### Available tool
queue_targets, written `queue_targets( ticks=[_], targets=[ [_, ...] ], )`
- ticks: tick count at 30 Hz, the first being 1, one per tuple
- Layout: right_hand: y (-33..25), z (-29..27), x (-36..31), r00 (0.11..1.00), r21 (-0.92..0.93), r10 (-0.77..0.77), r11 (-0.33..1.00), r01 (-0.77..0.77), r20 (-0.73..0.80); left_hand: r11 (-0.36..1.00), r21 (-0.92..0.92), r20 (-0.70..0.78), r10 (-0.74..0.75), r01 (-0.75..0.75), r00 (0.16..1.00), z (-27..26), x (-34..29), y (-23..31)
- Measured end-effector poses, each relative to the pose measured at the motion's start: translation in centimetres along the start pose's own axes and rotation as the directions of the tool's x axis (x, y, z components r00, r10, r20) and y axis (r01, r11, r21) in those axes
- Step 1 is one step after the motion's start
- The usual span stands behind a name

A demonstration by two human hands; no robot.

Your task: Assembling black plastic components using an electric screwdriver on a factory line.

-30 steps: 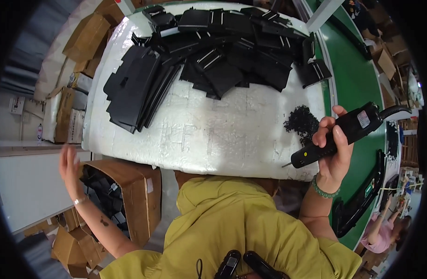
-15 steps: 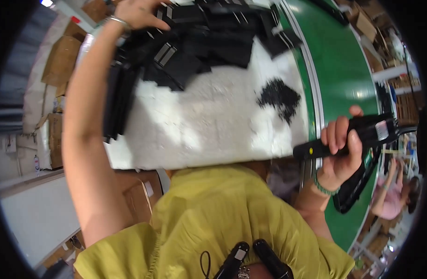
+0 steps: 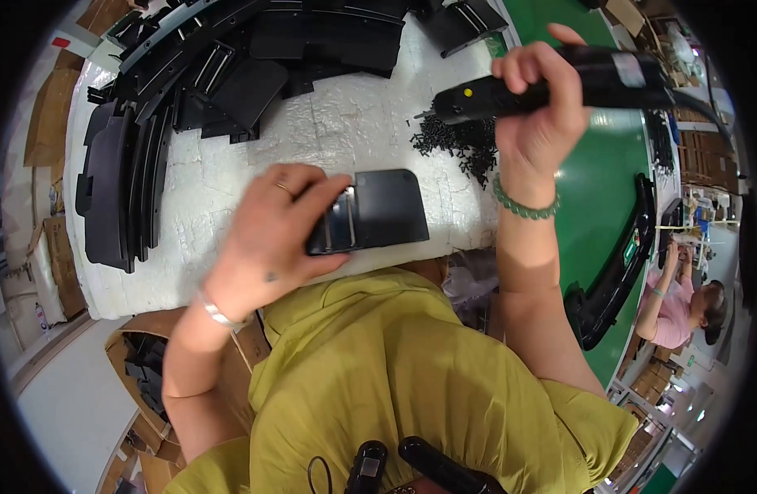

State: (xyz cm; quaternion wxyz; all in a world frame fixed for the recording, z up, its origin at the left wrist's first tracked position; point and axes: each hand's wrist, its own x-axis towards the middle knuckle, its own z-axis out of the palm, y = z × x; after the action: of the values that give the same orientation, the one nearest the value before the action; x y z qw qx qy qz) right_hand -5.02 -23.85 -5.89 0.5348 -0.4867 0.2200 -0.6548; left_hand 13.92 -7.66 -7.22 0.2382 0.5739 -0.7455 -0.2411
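Observation:
My left hand point(image 3: 267, 222) is closed on the left end of a flat black plastic part point(image 3: 392, 207) with rounded corners and shiny metal strips. The part rests on the white padded table top, close to the near edge. In my right hand point(image 3: 543, 107) is a black electric screwdriver point(image 3: 477, 99), with a cable leaving its right end. Its tip points left, over the pile of small black screws point(image 3: 448, 138). My fingers wrap round the screwdriver's body.
Several black plastic parts point(image 3: 325, 41) lie along the table's far side. Long black pieces point(image 3: 119, 189) are stacked at the left. Beyond the table's right edge runs a green surface point(image 3: 593, 214) bearing a long glossy black part point(image 3: 621, 263). Another person point(image 3: 675, 309) sits far right.
My left hand has come back from the far parts to the near edge, now holding a flat black part. My right hand has raised the screwdriver up and left, over the screws.

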Motion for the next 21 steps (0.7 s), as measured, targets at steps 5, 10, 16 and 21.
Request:
queue_targets(
  ticks=[5,10,16,21],
  targets=[
    [1.1,0.1,0.4,0.999,-0.061,0.04,0.997,-0.04,-0.004,0.998,0.008,-0.063,0.058,-0.058,0.996,2.7,0.7,-0.8],
    [-0.5,0.0,0.0,1.0,-0.001,0.001,1.0,-0.001,0.029,0.994,-0.077,-0.22,0.058,-0.076,0.974,2.2,3.1,-1.4],
    [-2.3,0.8,-0.9,0.992,0.145,-0.03,0.989,0.012,0.121,0.994,-0.065,-0.298,0.066,-0.09,0.952,3.3,7.0,-1.9],
    [-4.0,0.6,-1.1,0.971,0.25,-0.076,0.968,0.017,0.226,0.97,-0.136,-0.337,0.147,-0.202,0.93,3.9,8.6,-1.8]
  ],
)
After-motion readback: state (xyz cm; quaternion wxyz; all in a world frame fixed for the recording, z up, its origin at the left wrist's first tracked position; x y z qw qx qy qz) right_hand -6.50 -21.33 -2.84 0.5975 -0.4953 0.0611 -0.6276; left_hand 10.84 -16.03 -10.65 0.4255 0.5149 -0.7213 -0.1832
